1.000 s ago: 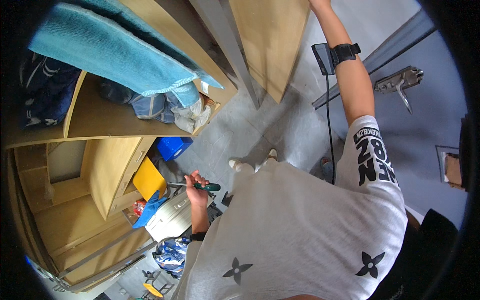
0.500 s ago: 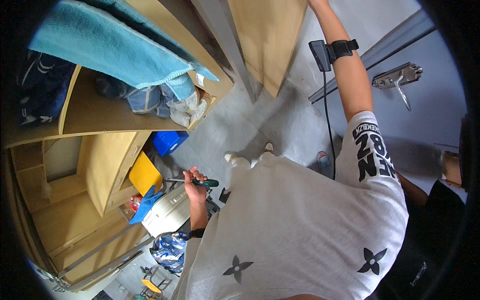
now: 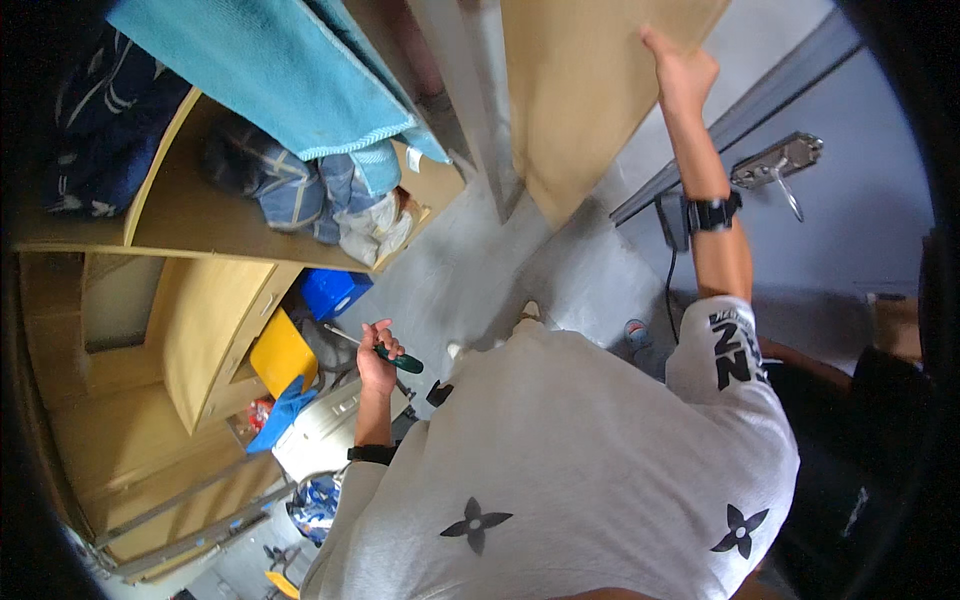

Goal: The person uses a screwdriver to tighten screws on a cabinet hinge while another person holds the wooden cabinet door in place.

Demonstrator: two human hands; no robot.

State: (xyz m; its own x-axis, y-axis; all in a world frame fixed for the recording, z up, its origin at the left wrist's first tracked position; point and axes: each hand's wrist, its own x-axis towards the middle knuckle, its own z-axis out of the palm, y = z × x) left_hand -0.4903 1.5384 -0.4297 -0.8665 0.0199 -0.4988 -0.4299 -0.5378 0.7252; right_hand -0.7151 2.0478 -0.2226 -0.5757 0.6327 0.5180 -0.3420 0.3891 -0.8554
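My left hand [image 3: 376, 360] is closed round a screwdriver with a dark green handle [image 3: 405, 362]. Its thin metal shaft points left, away from my body. Ahead and to the right, my right hand [image 3: 684, 78] is at the edge of a tall light-wood door panel [image 3: 570, 110]. The thumb lies against the panel's face; the other fingers are bent and mostly hidden. A black strap with a small device [image 3: 705, 213] and a cable is on my right wrist.
A wooden cabinet [image 3: 165, 220] with a teal towel [image 3: 270, 80] and clothes is at left. Below it stand a yellow chair [image 3: 283, 352], a blue box [image 3: 335, 292] and a white suitcase [image 3: 325, 430]. A grey door has a metal handle [image 3: 780, 165]. Another person's arm [image 3: 805, 368] is at right.
My right hand has come lower into view along the panel's edge. My view has shifted slightly, and the screwdriver stays in my left hand, a little more tilted.
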